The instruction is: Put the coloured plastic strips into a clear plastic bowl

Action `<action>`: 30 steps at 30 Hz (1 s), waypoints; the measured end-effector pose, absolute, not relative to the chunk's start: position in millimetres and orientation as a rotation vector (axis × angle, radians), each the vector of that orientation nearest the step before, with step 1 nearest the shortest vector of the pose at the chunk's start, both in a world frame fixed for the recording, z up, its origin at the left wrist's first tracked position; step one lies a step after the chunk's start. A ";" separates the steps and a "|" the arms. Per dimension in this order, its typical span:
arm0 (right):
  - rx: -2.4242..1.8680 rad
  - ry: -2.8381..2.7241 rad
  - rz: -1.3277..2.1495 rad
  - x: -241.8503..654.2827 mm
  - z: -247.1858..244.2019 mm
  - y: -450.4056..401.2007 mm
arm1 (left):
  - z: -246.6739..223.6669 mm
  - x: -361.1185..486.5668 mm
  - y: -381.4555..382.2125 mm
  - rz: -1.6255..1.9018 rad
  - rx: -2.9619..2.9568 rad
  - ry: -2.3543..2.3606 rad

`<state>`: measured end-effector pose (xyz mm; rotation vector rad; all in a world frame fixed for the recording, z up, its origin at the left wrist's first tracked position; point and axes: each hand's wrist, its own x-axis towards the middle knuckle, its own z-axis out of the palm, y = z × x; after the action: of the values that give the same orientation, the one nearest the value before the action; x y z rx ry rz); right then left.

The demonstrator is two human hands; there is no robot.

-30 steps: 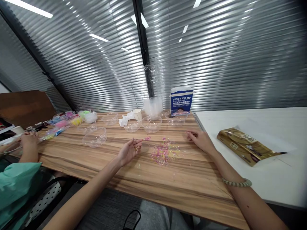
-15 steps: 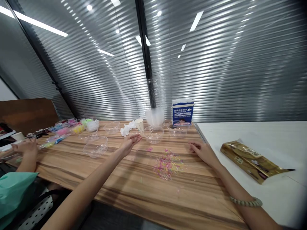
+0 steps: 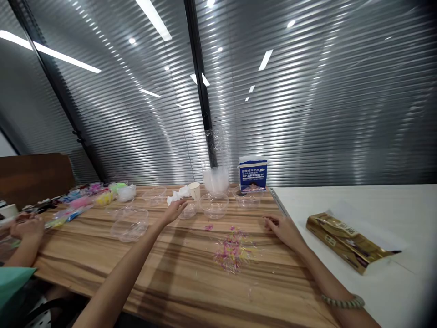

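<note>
Nearest the viewer, a pile of beads lies scattered on the wooden table; it serves as the landmark. Right of the pile, the right hand rests flat on the table, fingers loose, holding nothing. Beyond the pile and to its left, the left hand is stretched out, open and empty, its fingertips just beside a small clear bowl. That bowl stands past the pile, next to a larger clear bowl. Judged by its look, the small bowl is thin plastic: light, slick, easily tipped or dented; the rim, pinched between thumb and fingers, seems the best hold. Left of the pile sits another clear bowl. Farther back stand a paper cup, a stack of clear cups and a blue box. Far left of the pile lie coloured packets, near another person's hand. Right of the pile, on a white table, lies a gold pouch.
</note>
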<state>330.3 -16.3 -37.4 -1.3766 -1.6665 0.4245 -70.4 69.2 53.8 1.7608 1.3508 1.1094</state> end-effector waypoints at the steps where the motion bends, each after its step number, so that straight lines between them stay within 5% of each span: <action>1: -1.373 -1.659 0.429 330.6 -38.3 -15.7 | 53.7 -71.4 66.9 1.079 1.816 1.358; 18: -1.414 -1.676 0.396 331.7 -34.3 -22.8 | 66.7 -82.6 21.5 1.081 2.230 1.489; 23: -1.407 -1.683 0.373 331.7 -34.2 -23.1 | 68.0 -72.1 -73.0 0.976 3.196 1.076; 30: -1.406 -1.666 0.345 334.2 -35.9 -24.1 | 53.8 -46.8 -213.2 0.968 3.273 0.520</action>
<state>334.2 -24.1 -35.9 -1.4055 -1.6660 0.3450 -46.8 -213.2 53.8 3.2731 0.5205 0.9685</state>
